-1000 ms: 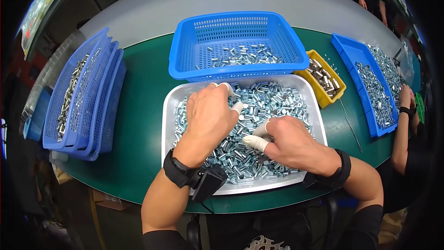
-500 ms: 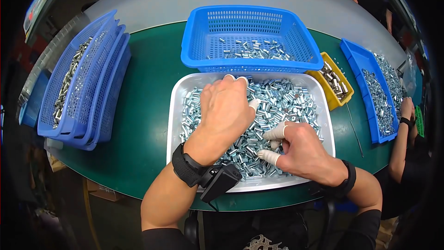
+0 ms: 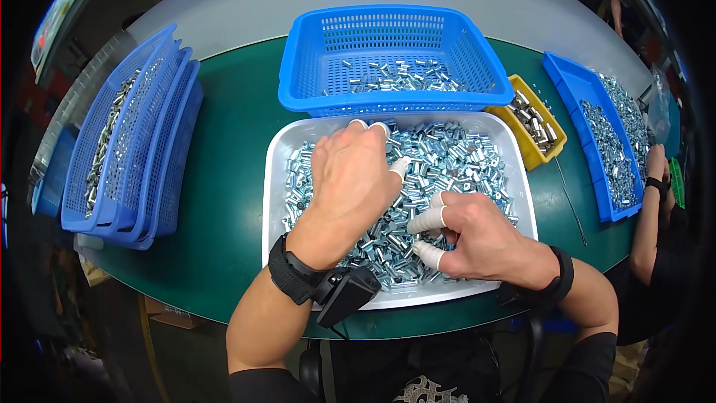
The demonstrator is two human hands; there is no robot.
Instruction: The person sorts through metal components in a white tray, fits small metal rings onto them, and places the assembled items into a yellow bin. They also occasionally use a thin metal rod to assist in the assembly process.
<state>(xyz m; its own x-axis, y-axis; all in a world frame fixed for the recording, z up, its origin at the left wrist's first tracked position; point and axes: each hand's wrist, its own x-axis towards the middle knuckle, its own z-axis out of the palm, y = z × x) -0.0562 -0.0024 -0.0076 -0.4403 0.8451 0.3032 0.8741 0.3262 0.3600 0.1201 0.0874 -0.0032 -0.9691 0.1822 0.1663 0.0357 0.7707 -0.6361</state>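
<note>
A white tray (image 3: pixel 274 179) in front of me holds a thick layer of small silvery metal sleeves (image 3: pixel 462 157), short and tube-like. My left hand (image 3: pixel 350 175) rests palm down over the left part of the pile. Its thumb stands apart from its fingers, and pale covers sit on the visible fingertips; what lies under the palm is hidden. My right hand (image 3: pixel 477 235) reaches into the pile from the right. Its covered index finger and thumb point left among the sleeves, with a narrow gap between them; no held piece can be made out.
A blue basket (image 3: pixel 298 89) with some sleeves stands behind the tray. To its right are a yellow bin (image 3: pixel 556 151), a thin rod (image 3: pixel 573 205) and a blue tray (image 3: pixel 561 82) of small parts. Stacked blue baskets (image 3: pixel 168 179) stand left. Another person's hand (image 3: pixel 656 164) is far right.
My right index finger has shifted left and closer to the thumb, narrowing the gap. My left hand stays at nearly the same place over the pile. The whole view has shifted slightly.
</note>
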